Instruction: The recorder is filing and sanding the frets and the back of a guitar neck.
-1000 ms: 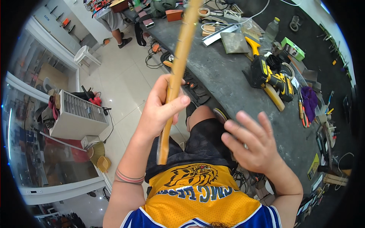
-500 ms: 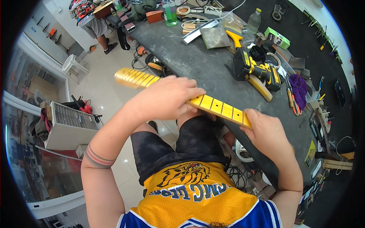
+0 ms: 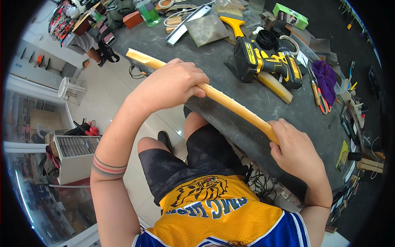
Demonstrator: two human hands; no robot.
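Observation:
A yellow wooden guitar neck (image 3: 236, 108) is held up over the table's near edge, with its narrow side toward me and the fret ends showing as small bumps. Its far end reaches up and to the left. My left hand (image 3: 175, 84) is closed around the neck left of the middle, fingers curled under. At the right end, my right hand (image 3: 294, 148) grips it with thumb and fingers. The fretboard face is mostly turned out of sight.
On the dark workbench (image 3: 201, 109) lie a yellow and black cordless drill (image 3: 269, 64), a yellow-handled brush (image 3: 233, 24), a square metal plate (image 3: 207, 29) and a purple cloth (image 3: 324, 82). A green box (image 3: 290, 15) stands behind. A white stool (image 3: 73, 87) is on the floor at left.
The guitar neck has been rolled in my hands, so its fretted face has turned away and the edge now shows. My view has shifted, bringing the workbench further left.

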